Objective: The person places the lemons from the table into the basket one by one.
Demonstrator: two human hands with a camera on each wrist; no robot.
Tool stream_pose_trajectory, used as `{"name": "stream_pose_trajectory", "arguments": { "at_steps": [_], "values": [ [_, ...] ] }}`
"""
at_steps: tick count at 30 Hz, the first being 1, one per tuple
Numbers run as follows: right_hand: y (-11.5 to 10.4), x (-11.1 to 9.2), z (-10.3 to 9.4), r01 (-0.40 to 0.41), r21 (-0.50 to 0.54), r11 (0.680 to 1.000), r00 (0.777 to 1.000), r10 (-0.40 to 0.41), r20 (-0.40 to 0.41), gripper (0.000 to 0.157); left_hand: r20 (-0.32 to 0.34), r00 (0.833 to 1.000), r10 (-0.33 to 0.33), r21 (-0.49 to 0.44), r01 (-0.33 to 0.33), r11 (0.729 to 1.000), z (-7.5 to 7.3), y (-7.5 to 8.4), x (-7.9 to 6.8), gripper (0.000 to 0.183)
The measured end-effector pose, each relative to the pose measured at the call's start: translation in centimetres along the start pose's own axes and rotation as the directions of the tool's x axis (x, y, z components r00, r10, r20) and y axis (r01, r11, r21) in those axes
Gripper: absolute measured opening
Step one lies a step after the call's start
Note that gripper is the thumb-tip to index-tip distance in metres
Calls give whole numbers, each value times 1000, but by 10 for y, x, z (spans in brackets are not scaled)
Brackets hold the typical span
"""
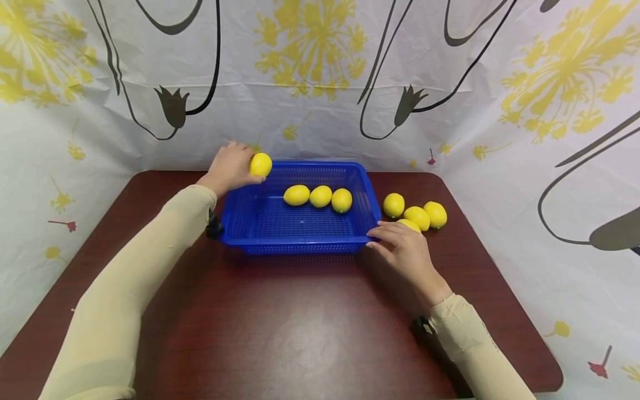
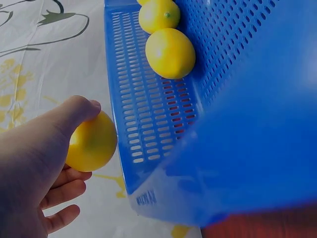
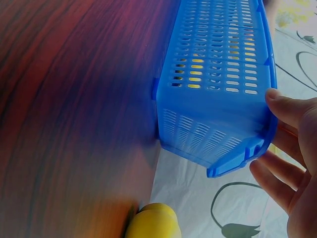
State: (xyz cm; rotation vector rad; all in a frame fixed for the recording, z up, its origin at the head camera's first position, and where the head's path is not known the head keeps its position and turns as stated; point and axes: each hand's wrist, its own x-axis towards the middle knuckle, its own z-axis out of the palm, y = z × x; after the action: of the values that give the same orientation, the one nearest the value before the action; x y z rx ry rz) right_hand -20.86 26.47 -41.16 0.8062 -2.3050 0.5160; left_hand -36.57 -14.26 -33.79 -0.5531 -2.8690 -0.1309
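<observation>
"Where's the lemon [image 1: 261, 165]?"

"The left hand [image 1: 229, 169] grips it by the blue plastic basket [image 1: 300, 241], at its far left corner."

"Why does the right hand [image 1: 406, 253] pinch the basket's near right corner?"

"Probably to steady it. Three lemons [image 1: 321, 196] lie inside; more lemons [image 1: 417, 218] sit right of it."

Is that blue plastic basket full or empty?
Neither: the blue, rectangular plastic basket holds three yellow, oval lemons, with much bare floor visible.
</observation>
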Motion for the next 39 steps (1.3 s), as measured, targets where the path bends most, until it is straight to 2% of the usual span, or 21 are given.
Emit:
{"name": "stream_pose_trajectory", "arguments": {
  "at_steps": [10, 22, 34, 39],
  "values": [
    [0, 0, 0, 5, 0, 1000, 1000, -5, -5, 29, 32, 999, 25, 12, -25, 1000, 1, 10, 10, 69],
    [-1, 0, -2, 4, 0, 1000, 1000, -4, 1, 29, 59, 998, 6, -10, -6, 1000, 2, 21, 23, 63],
    [-2, 0, -2, -5, 3, 1000, 1000, 5, 10, 28, 128, 992, -14, -14, 16, 1000, 17, 26, 28, 57],
    [-2, 1, -3, -3, 2, 1000, 1000, 3, 8, 28, 109, 994, 2, -9, -1, 1000, 25, 29, 30, 53]
  ]
}}
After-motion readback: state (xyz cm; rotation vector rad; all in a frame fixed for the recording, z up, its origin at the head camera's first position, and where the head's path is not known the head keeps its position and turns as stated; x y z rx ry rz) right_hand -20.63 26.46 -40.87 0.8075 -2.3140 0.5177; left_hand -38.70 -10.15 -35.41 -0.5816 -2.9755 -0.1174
